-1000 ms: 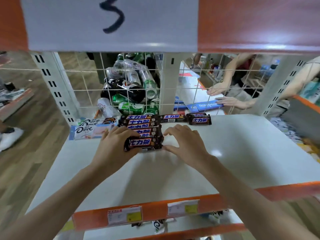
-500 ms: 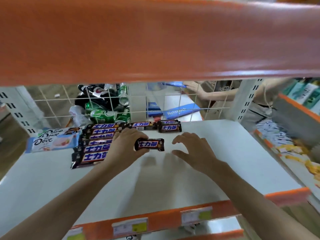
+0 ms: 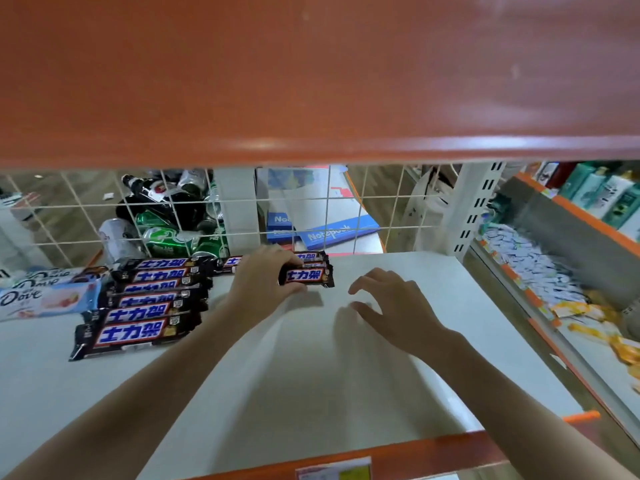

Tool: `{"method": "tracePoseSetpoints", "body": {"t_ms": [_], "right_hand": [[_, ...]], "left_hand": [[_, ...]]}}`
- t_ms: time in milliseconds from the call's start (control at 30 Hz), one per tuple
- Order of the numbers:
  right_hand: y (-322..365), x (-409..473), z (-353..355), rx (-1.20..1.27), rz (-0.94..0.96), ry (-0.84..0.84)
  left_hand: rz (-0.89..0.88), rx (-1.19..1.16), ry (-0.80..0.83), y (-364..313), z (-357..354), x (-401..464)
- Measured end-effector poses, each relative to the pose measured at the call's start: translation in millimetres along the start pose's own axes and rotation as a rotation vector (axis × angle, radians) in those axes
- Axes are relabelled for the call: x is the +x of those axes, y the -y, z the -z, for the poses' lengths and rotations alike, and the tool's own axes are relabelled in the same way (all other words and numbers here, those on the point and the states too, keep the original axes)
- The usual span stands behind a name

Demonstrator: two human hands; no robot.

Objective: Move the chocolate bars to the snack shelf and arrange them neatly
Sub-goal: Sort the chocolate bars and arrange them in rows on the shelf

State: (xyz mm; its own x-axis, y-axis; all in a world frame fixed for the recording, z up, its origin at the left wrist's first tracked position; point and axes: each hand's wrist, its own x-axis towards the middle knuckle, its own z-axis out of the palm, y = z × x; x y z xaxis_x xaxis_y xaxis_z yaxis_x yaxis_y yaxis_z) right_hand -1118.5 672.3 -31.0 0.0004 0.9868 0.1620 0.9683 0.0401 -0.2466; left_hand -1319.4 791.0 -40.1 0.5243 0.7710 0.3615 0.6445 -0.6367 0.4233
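Note:
My left hand (image 3: 258,287) grips one dark-wrapped chocolate bar (image 3: 306,276) a little above the white snack shelf (image 3: 311,375), right in front of more bars (image 3: 310,257) lying at the back by the wire grid. A column of several matching bars (image 3: 145,306) lies flat at the left, edge to edge. Pale Dove bars (image 3: 45,299) lie further left. My right hand (image 3: 391,306) hovers over the shelf to the right of the held bar, fingers spread and loosely bent, holding nothing.
An orange shelf front (image 3: 311,81) hangs overhead and fills the upper view. A white wire grid (image 3: 311,199) closes the back; behind it are cans and bottles (image 3: 169,220) and blue notebooks (image 3: 336,232). The orange front lip (image 3: 381,455) carries a price tag. Another shelf with packets (image 3: 536,268) stands right.
My left hand has carried a single bar from the column's front toward the back right of the shelf. My right hand has moved right with it. The camera has tilted down and closer.

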Motion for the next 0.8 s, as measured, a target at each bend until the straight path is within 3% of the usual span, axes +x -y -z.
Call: {"method": "tracePoseSetpoints", "body": {"t_ms": [800], "right_hand": [[-10.9,2.7,-5.5,0.074,0.028,-0.022]], "left_hand": [[0.005,0.151,-0.03,-2.3,-5.7,0.0]]}}
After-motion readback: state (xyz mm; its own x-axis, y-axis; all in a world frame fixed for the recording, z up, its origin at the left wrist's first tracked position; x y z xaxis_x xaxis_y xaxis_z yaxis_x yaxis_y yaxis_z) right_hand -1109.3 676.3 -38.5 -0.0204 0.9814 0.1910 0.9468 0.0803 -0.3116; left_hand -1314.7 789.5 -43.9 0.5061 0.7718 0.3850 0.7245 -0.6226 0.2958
